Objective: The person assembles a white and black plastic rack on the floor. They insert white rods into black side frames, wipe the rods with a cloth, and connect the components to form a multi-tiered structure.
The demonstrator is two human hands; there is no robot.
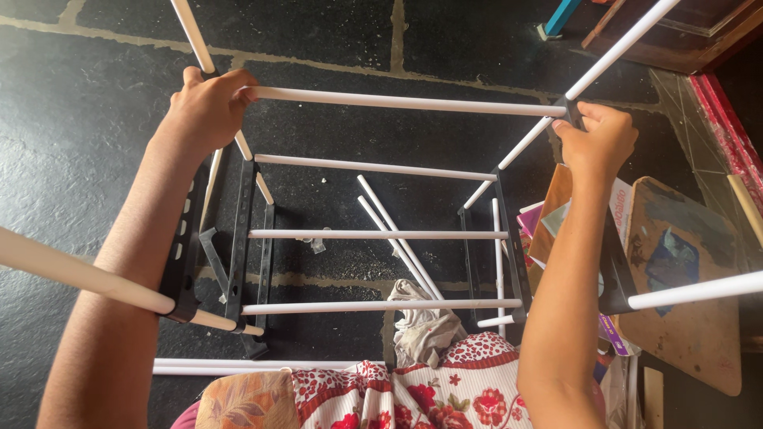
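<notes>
Head view: loose white rods (397, 234) inside rack (373, 102)

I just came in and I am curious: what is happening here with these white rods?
A person holds a rack of white rods and black side frames from above. The left hand grips the corner where the top rod meets the left frame. The right hand holds the opposite corner. Two loose rods lie on the dark floor inside the rack.
</notes>
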